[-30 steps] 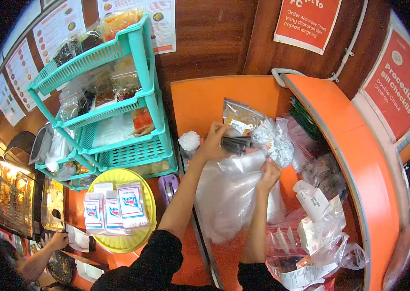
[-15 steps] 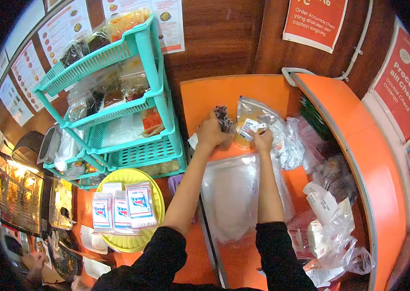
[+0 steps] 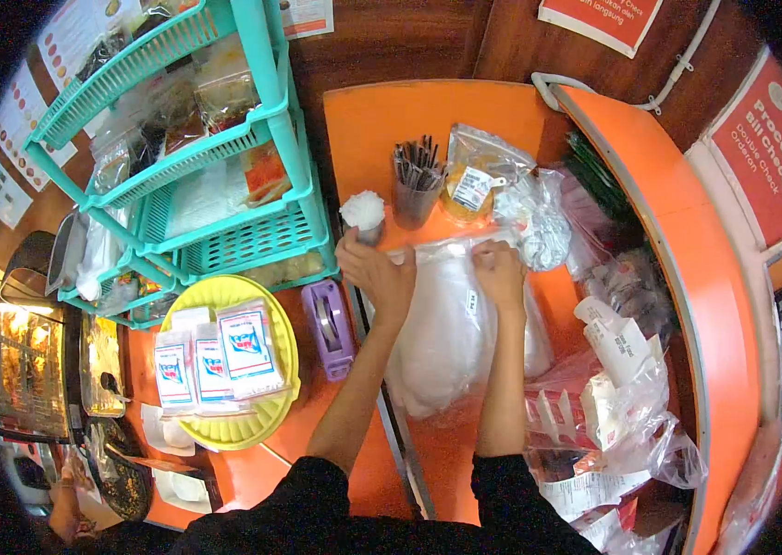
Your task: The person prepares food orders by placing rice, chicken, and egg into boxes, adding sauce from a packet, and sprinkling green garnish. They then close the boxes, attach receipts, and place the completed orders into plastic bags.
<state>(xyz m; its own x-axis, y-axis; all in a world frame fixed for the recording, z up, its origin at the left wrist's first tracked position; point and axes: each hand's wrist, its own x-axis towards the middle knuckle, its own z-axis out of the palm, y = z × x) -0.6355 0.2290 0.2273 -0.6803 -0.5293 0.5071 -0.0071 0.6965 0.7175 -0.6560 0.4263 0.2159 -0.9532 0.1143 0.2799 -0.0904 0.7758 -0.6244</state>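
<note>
A stack of clear plastic bags (image 3: 442, 338) lies on the orange counter between my forearms. My left hand (image 3: 377, 276) is at the stack's upper left corner, thumb spread from the fingers, just below a small cup with a white top (image 3: 363, 213). At the upper right edge of the stack, my right hand (image 3: 500, 273) has its fingers curled in on the plastic. Beyond the hands stand a cup of dark sticks (image 3: 417, 180) and a clear bag with yellow contents and a white label (image 3: 472, 190).
Teal shelves (image 3: 224, 236) with packets rise at the left. Below them are a yellow plate (image 3: 270, 416) with printed packets and a purple tape dispenser (image 3: 328, 330). Plastic packaging and papers (image 3: 617, 370) crowd the right side. Another person's hand (image 3: 65, 499) shows at lower left.
Both hands have drawn back from the dark sticks and the labelled bag to the top of the bag stack. The small white-topped cup and the purple dispenser show more fully. The camera view has shifted.
</note>
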